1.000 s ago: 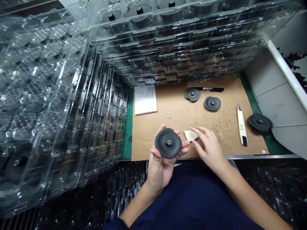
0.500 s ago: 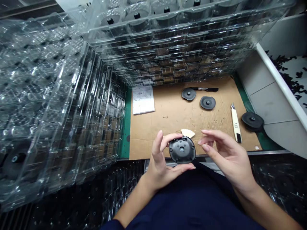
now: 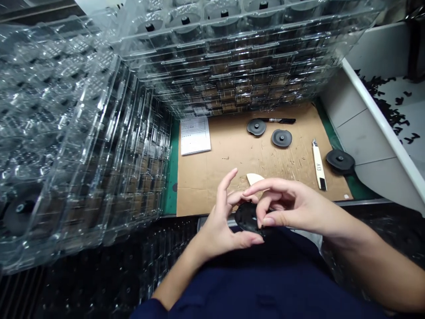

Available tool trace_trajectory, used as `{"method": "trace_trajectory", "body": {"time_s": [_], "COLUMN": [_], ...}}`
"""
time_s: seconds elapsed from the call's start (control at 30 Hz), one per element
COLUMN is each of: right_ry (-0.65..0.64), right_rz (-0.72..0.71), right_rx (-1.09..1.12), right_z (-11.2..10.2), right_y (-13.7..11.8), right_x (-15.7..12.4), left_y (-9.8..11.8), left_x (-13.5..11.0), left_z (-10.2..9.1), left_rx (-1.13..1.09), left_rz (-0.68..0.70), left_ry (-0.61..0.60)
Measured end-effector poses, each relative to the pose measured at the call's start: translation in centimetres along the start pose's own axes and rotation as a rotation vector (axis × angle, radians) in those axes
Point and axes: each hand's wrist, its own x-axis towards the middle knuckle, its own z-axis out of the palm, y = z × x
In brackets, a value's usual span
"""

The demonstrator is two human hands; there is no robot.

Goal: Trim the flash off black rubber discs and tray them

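Note:
My left hand [image 3: 219, 221] holds a black rounded plastic cover [image 3: 245, 216] by its edges, between the thumb below and the fingers above, with the index finger raised off it. Over the cover's right side, my right hand [image 3: 282, 204] is closed in a pinch, thumb against fingertip. Whatever is in that pinch is too small or hidden to make out. Just beyond the hands a cream wedge-shaped piece [image 3: 254, 178] lies on the cardboard [image 3: 229, 170], partly covered by my right fingers.
Two black covers, one left [image 3: 256, 127] and one right [image 3: 282, 138], lie near a black marker [image 3: 280, 120]. A cutter knife [image 3: 319, 166] and another cover [image 3: 340, 161] are at right. Clear tray stacks [image 3: 232, 57] stand behind and left. A white bin [image 3: 381, 119] holds small black pieces. A paper slip [image 3: 195, 136] lies left.
My right hand has moved left onto the cover and closed into a pinch at its right side. The cover has tilted in my left hand. The camera view has shifted slightly.

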Motion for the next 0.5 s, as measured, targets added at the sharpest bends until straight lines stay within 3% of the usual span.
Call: {"method": "trace_trajectory", "body": {"time_s": [0.1, 0.23, 0.5], "right_ry": [-0.04, 0.018, 0.303], "right_rz": [0.019, 0.025, 0.016], "right_rx": [0.08, 0.064, 0.01], "right_z": [-0.1, 0.2, 1.3], "right_y": [0.4, 0.7, 1.2], "right_x": [-0.1, -0.8, -1.5], "left_y": [0.8, 0.9, 0.0], "left_x": [0.1, 0.2, 0.6], "left_z": [0.1, 0.1, 0.1], "left_rx": [-0.181, -0.184, -0.077], "left_rz": [-0.124, -0.188, 0.089], "left_ry": [-0.098, -0.077, 0.015]}}
